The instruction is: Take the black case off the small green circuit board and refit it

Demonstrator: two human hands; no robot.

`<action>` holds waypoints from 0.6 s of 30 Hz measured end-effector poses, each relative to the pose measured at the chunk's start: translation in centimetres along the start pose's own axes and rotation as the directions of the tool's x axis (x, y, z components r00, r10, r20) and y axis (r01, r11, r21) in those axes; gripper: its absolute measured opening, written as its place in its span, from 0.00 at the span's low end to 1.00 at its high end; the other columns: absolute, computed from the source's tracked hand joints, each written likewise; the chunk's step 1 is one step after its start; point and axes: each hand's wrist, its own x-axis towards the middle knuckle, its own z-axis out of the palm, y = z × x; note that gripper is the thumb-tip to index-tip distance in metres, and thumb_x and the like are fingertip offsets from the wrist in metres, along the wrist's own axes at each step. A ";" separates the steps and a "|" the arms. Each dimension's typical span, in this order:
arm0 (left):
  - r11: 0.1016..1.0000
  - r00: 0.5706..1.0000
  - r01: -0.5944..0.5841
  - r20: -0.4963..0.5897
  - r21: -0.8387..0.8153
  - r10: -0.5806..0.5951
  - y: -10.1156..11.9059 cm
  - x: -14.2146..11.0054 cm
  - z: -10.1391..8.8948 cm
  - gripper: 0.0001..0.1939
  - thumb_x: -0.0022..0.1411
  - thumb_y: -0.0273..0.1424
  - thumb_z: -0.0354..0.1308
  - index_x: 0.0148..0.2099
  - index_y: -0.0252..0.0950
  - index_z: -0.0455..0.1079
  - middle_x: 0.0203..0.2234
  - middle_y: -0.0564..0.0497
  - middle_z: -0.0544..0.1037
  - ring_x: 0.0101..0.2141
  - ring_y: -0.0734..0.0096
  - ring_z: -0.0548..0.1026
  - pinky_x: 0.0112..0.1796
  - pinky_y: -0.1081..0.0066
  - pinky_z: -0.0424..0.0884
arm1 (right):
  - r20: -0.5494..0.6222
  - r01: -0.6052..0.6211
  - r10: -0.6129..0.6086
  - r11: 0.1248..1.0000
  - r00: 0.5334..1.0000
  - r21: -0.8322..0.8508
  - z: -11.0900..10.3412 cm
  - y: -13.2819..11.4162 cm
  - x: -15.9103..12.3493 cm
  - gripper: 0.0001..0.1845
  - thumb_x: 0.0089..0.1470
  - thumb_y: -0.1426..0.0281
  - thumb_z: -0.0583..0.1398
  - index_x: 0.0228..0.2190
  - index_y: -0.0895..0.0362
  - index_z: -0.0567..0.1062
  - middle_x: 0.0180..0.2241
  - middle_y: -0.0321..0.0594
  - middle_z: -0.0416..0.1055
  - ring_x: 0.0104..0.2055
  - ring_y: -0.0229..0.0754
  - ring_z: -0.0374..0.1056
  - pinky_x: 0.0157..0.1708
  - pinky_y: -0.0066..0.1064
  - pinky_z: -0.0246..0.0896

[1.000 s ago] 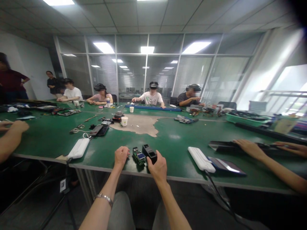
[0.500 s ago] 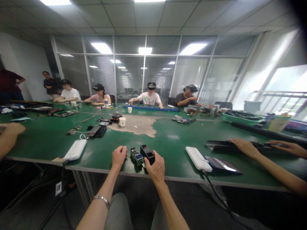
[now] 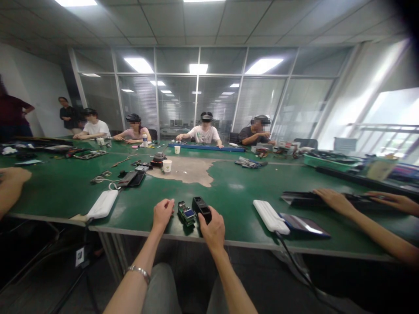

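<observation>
My right hand (image 3: 213, 227) grips the near right side of a black plastic housing (image 3: 200, 206) with holes in its top, close to the table's front edge. Just left of it a green circuit board assembly (image 3: 186, 213) with a small blue display rests on the green table (image 3: 235, 185). My left hand (image 3: 163, 214) is at the left of the board, apart from it. Its fingers are curled together; whatever they may hold is too small or hidden to make out.
White power banks (image 3: 104, 204) with cables lie to the left and right. A dark tablet-like panel (image 3: 306, 225) is beside the right one. Paper cups (image 3: 167, 166) stand farther back. At the right, a co-worker's hands (image 3: 337, 203) rest on a long black part (image 3: 299, 198).
The black housing has tilted slightly in my right hand, its top face turning a little. My left hand and the circuit board stay in place.
</observation>
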 end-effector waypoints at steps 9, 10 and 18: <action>0.999 1.000 -0.016 0.003 0.032 0.016 0.2 -0.2 -0.2 0.21 0.60 0.47 0.48 0.29 0.37 0.72 0.21 0.51 0.77 0.24 0.71 0.75 0.29 0.74 0.67 | 0.002 0.001 -0.001 1.000 1.000 -0.021 0.4 0.1 0.2 0.26 0.51 0.61 0.57 0.49 0.63 0.69 0.44 0.51 0.72 0.45 0.53 0.64 0.47 0.41 0.58; 0.999 1.000 -0.013 0.000 0.035 0.013 0.2 -0.2 -0.1 0.21 0.60 0.47 0.48 0.29 0.37 0.72 0.21 0.50 0.77 0.24 0.71 0.75 0.29 0.74 0.67 | 0.003 0.004 -0.004 1.000 1.000 -0.024 0.4 0.1 0.2 0.27 0.51 0.61 0.57 0.50 0.63 0.69 0.45 0.52 0.71 0.45 0.53 0.64 0.48 0.42 0.57; 0.999 1.000 -0.012 0.006 0.049 0.011 0.1 0.0 -0.1 0.21 0.59 0.47 0.48 0.29 0.38 0.72 0.21 0.51 0.77 0.24 0.71 0.75 0.29 0.74 0.67 | 0.005 0.010 -0.010 1.000 1.000 -0.012 0.3 0.2 0.2 0.33 0.52 0.58 0.57 0.54 0.66 0.66 0.48 0.55 0.69 0.48 0.53 0.63 0.50 0.42 0.57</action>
